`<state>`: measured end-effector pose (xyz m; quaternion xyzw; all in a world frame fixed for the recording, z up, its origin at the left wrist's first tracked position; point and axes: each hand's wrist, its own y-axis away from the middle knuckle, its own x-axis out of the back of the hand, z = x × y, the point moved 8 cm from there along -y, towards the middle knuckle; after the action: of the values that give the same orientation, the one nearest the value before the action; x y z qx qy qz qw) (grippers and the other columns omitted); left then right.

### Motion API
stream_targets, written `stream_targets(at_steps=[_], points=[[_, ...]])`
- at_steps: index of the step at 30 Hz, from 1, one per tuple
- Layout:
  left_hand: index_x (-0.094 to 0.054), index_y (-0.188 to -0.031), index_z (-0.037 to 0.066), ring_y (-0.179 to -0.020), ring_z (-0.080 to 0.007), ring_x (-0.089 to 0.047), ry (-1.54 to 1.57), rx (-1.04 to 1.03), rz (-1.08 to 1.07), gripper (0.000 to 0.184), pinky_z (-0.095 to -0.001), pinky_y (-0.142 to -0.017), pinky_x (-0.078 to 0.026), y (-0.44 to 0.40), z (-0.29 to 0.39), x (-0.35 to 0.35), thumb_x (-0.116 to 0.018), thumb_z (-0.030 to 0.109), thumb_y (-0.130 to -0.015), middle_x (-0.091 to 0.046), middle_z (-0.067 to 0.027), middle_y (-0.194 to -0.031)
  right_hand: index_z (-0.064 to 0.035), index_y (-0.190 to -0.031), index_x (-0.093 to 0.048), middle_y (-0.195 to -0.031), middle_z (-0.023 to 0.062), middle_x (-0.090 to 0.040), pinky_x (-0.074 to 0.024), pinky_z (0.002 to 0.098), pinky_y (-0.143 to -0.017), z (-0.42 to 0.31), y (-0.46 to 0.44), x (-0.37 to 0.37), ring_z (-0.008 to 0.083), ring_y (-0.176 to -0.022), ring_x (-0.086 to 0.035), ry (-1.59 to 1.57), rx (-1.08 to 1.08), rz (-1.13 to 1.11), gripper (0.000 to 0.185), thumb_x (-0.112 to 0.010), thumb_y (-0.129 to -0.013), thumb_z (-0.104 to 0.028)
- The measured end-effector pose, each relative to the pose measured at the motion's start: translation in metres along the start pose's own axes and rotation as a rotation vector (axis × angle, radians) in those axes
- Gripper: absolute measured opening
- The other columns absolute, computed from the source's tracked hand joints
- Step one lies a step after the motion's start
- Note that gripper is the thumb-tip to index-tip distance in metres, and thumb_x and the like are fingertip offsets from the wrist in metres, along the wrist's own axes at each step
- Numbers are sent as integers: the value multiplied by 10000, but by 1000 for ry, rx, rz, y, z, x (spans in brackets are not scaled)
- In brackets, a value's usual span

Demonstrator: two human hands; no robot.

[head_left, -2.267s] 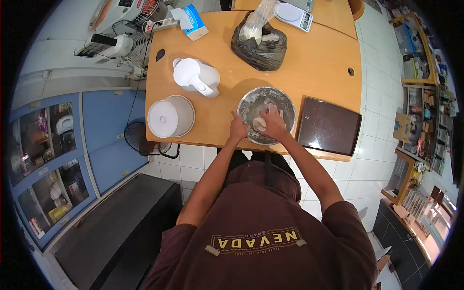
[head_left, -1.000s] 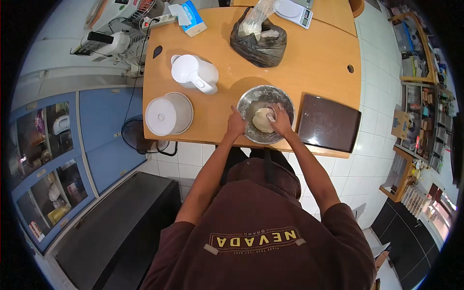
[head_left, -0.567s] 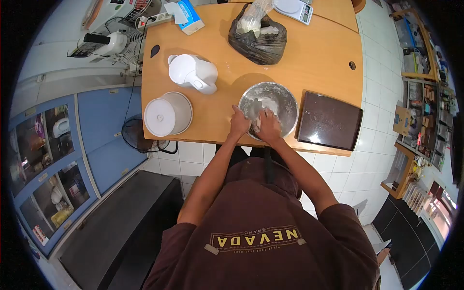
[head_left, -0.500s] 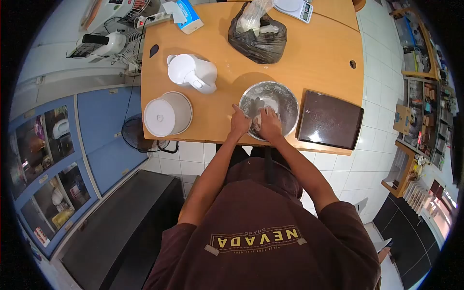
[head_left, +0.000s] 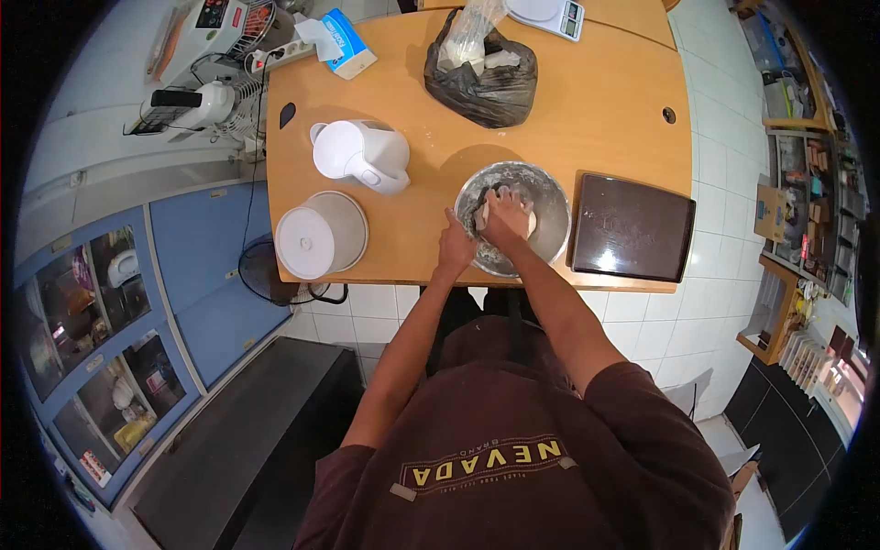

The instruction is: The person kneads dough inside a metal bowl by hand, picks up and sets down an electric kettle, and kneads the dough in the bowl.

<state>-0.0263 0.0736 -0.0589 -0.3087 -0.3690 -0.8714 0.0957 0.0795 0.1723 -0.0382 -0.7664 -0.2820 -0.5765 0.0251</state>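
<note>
While both hands (head_left: 457,246) (head_left: 504,220) are at the bowl (head_left: 554,220), only the right one is on the dough (head_left: 531,225), so the relation that counts is right palm above, dough directly under it, bowl floor below. Dough is inside the bowl, roughly mid-floor; a pale edge shows just right of the right hand, the rest is covered. No long axis to read off: too much hidden, and the bowl is round, so no help there. Right hand is the nearer one, in contact; fingers look parted and laid over the dough, pointing to the far side, but can't tell how tightly they close on it. Right forearm comes in over the near rim, slanting from near right to far left. Left hand is at the bowl's left rim, just beside the dough's left side, one digit pointing up outside the rim; can't tell whether it pinches the metal or only rests there. From the left hand, dough lies to the right and slightly farther from the body. Hands are close together but apart. Bowl stands upright near the front edge of the desk (head_left: 412,69), dark tray (head_left: 632,229) just beside it on the right, white kettle (head_left: 359,154) and lidded tub (head_left: 321,236) well clear on the left, black bag (head_left: 490,99) beyond the bowl.
</note>
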Motion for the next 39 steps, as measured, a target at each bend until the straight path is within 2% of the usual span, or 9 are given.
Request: stream_targets(at_steps=[7, 10, 11, 14, 17, 20, 26, 32, 39], points=[[-153, -1476, -117, -972, -505, -649, -31, 4, -24, 961, -533, -877, -527, -1, 7, 4, -759, 122, -770, -652, -358, -1020, -129, -1165, -620, -1198, 167, -556, -447, 551, -965, 32, -3, -17, 391, -1155, -547, -400, -177, 9, 375, -693, -821, -256], [-153, -1473, -122, -998, -491, -650, -76, 27, 28, 975, -520, -895, -527, 1, 3, 5, -774, 136, -766, -654, -347, -1043, -125, -1179, -625, -1164, 193, -559, -460, 518, -943, 45, 9, 8, 418, -1100, -559, -651, -121, 258, 353, -676, -830, -148], [-151, -1473, -124, -1006, -487, -650, -73, 33, 23, 979, -515, -903, -526, 0, 1, 3, -776, 139, -766, -655, -345, -1046, -128, -1189, -624, -1140, 213, -552, -453, 535, -940, 42, 14, 21, 441, -1083, -547, -530, 6, 299, 325, -627, -865, -103], [-145, -1472, -130, -1030, -478, -648, -57, 39, -1, 990, -503, -925, -523, 0, -1, 3, -781, 151, -767, -656, -342, -1057, -85, -1178, -618, -1143, 236, -568, -448, 498, -968, 36, 23, 30, 433, -1147, -522, -286, 217, -7, 326, -616, -852, -73], [-146, -1473, -134, -1041, -474, -646, -47, 37, -16, 991, -498, -930, -523, 1, -2, -1, -781, 163, -772, -652, -349, -1063, -59, -1170, -616, -1256, 241, -555, -479, 505, -955, 53, 12, 3, 444, -1150, -545, -445, 400, 36, 336, -643, -870, -208], [-157, -1470, -141, -1037, -474, -648, -57, 66, 9, 981, -496, -918, -529, 4, 0, 2, -782, 166, -778, -651, -352, -1060, -25, -1174, -598, -1276, 241, -573, -488, 491, -965, 42, 19, 18, 433, -1152, -570, -367, 250, -223, 411, -661, -860, -282], [-137, -1472, -159, -1041, -480, -645, -61, 72, -21, 1004, -489, -919, -529, 3, 2, 3, -784, 169, -777, -635, -364, -1098, -44, -1199, -569, -1114, 248, -608, -460, 560, -922, 21, 40, 30, 436, -1053, -611, -164, 351, -42, 463, -699, -832, -294], [-133, -1470, -164, -1054, -487, -638, -10, 77, -27, 1002, -496, -915, -529, 6, 7, 5, -775, 137, -762, -626, -382, -1096, -113, -1271, -568, -1357, 254, -491, -451, 583, -950, 2, 71, 23, 449, -1225, -503, 41, 398, -103, 524, -695, -846, -392], [-148, -1459, -147, -967, -506, -659, -48, 13, 6, 929, -513, -859, -546, 8, 11, 7, -719, 102, -769, -650, -377, -1029, -149, -1284, -571, -1323, 206, -554, -469, 557, -943, 16, 40, -35, 414, -1186, -552, 22, 364, 32, 551, -711, -823, -417]])
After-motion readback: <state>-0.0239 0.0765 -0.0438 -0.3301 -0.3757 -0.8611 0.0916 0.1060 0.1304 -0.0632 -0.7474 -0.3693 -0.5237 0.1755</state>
